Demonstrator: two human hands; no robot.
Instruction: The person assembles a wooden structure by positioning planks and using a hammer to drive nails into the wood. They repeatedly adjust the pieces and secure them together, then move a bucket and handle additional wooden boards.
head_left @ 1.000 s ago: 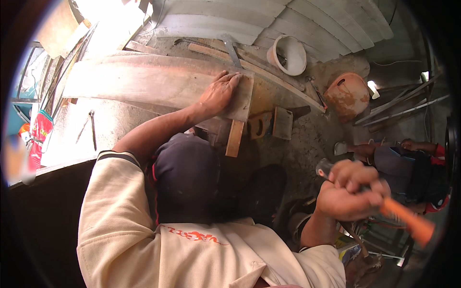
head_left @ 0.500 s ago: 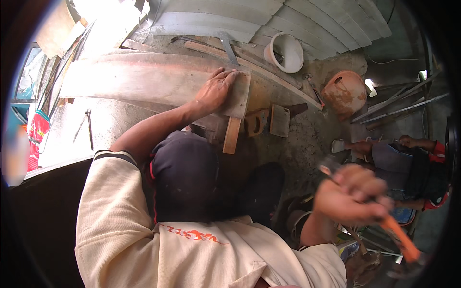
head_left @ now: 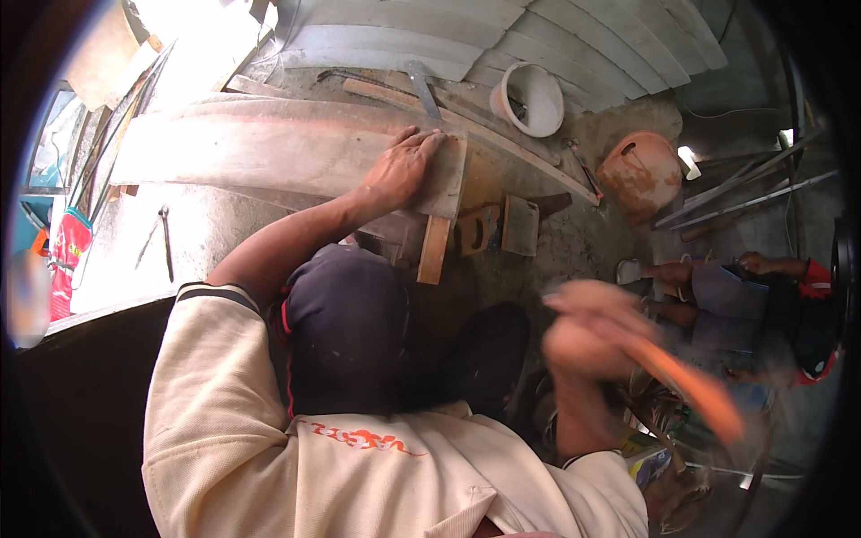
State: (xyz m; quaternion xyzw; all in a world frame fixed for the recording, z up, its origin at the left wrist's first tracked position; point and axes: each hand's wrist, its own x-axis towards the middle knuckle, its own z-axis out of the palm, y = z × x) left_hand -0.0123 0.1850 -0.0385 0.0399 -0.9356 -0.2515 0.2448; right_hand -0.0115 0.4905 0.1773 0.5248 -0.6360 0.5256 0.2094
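Tool (head_left: 689, 386): who's got it?

Right hand (head_left: 592, 332), fingers wrapped round it, raised well apart from the plank (head_left: 269, 151). Orange shaft angles down-right out of the fist.

Far end?

Motion smear, can't make out its shape. Knuckles blurred too.

Left hand (head_left: 401, 170)?

Palm down on the plank near its right end, fingers laid out, not clenched. Can't see under the palm.

Near the plank?

Strip (head_left: 434, 255) pokes out from under the near edge; rest hidden. Metal blade (head_left: 423, 92) at the far edge. Saw (head_left: 480, 229) just right of the plank, mid-blade covered by a block (head_left: 520, 226).

Further out?

White bucket (head_left: 536, 82), contents unclear. Orange tub (head_left: 650, 175). Co-worker (head_left: 731, 300) at right, partly lost in the dark rim.
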